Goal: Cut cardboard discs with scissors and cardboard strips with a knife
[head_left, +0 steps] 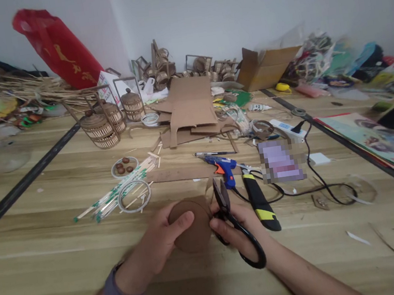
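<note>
My left hand (159, 243) grips a round brown cardboard disc (192, 226), thumb laid across its top. Black-handled scissors (235, 225) are held in my right hand (236, 232), fingers through the loops, the blades pointing up at the disc's right edge. A thin strip of cardboard (208, 185) curls up just above the blades. Both hands hover over the wooden table (88, 260), near its front middle.
A blue glue gun (226, 168) and a black-yellow utility knife (261, 204) lie right of the scissors, with a black cable (330, 192) looping beyond. Bamboo sticks and a wire ring (134, 195) lie left. Woven baskets (101, 127), flat cardboard (192, 111) and a box (266, 67) stand behind.
</note>
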Available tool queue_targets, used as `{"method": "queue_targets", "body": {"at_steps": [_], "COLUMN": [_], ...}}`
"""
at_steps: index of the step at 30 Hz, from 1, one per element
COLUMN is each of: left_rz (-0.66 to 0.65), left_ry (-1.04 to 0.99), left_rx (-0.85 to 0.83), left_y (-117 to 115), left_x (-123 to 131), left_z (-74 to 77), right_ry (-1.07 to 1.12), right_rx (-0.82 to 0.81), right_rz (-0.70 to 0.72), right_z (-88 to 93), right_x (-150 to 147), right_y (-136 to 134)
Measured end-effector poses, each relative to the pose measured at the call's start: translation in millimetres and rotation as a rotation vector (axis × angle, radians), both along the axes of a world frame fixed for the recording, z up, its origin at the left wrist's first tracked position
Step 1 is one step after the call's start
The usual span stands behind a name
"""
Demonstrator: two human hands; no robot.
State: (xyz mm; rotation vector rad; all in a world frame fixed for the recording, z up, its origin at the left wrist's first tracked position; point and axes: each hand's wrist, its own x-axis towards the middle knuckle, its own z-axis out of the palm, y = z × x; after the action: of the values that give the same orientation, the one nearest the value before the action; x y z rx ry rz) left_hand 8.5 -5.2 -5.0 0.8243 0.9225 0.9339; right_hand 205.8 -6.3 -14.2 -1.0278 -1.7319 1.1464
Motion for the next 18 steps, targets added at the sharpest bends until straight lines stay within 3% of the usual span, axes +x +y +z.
{"method": "queue_targets", "body": {"at_steps": [4,6,9,11,15,18], "left_rz": [-0.076,-0.126,-0.178,-0.195,-0.241,-0.191], "left_ry": [-0.08,-0.138,-0.174,-0.191,-0.226,-0.18], "left_rx": [-0.064,-0.099,-0.154,-0.166,-0.159,-0.097], "left_y": [-0.7,-2.1,-4.7,-6.4,-8.6,-7.2], "left_x": [-0.6,-0.3,1.6,3.5,5.5,3.1], "left_z": [1.4,2.9,5.6,6.8,6.7,4.9], "right_ry": [0.083,0.061,-0.047,-0.085,-0.111,-0.099], "right_rx": [-0.099,0.002,0.257,0.323,0.238,0.135], "right_rz": [0.087,0.082,-0.039,-0.114,-0.143,-0.109], "right_z": [2.7,2.8,-0.1,-2.1,-0.9,3.5], "right_x": [-2.2,-2.3,-1.7,-1.7,-3.2,-2.8], "right_y": [-1.9,-2.0,-0.3,0.8,0.9,-0.1]}}
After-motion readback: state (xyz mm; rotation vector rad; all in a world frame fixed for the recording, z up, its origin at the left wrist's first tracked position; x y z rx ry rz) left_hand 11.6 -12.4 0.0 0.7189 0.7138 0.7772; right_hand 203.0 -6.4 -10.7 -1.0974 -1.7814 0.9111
